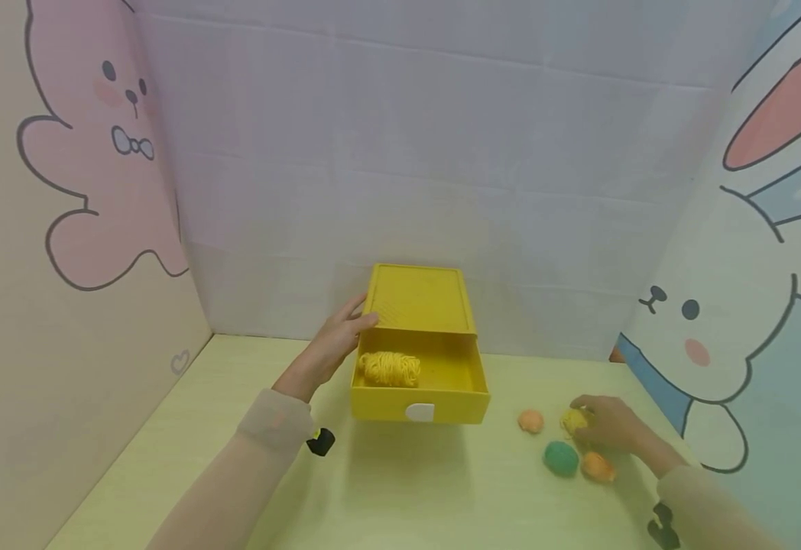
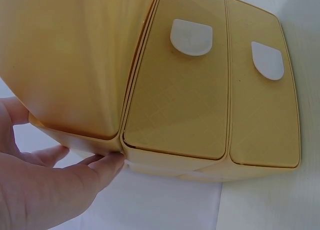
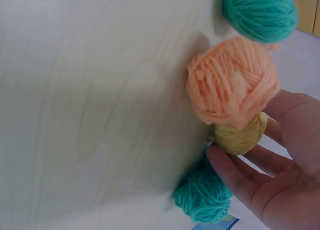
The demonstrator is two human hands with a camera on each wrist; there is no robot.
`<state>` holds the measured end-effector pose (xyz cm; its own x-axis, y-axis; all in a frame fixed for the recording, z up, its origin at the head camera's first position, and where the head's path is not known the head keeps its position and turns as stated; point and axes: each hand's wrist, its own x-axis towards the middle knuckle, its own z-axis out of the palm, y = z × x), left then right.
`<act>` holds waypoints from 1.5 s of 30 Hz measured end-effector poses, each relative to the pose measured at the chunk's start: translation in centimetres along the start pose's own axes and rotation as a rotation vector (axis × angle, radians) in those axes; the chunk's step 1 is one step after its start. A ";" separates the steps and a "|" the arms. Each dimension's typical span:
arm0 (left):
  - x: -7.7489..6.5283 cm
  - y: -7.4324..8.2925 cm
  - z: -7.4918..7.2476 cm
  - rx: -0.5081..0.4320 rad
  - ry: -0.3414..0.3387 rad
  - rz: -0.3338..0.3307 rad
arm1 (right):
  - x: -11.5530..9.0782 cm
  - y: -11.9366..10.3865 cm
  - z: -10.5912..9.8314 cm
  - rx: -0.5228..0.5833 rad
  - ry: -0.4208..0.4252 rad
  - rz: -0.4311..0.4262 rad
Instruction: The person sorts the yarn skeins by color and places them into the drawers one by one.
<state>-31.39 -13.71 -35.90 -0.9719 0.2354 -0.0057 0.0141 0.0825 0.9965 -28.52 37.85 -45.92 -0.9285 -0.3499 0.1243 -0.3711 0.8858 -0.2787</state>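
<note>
Smooth plastic drawer, stringy yarn

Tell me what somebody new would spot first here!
Probably the yellow drawer box, standing in the middle with its top drawer pulled out and yellow yarn inside. Next, the big cartoon bunny on the right. Left of it, the right hand grips a small yellow ball.

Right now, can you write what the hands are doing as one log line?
left hand: touching yellow drawer box | right hand: holding yellow yarn ball | top drawer: open, yellow yarn bundle inside
</note>
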 end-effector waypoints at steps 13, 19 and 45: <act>0.0 -0.1 0.1 0.000 -0.014 0.001 | 0.6 -1.4 -2.6 -0.050 0.072 -0.056; -0.1 0.0 -0.1 0.007 -0.009 -0.001 | 1.5 -4.5 -6.0 -0.038 0.121 -0.101; -0.2 0.0 0.0 0.018 0.001 -0.007 | 6.0 -22.2 -13.6 -0.068 0.156 -0.458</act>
<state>-31.22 -13.78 -35.91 -0.9722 0.2340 -0.0125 0.0115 0.1011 0.9948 -25.67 20.20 -26.04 -0.6554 -0.6629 0.3620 -0.7342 0.6716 -0.0996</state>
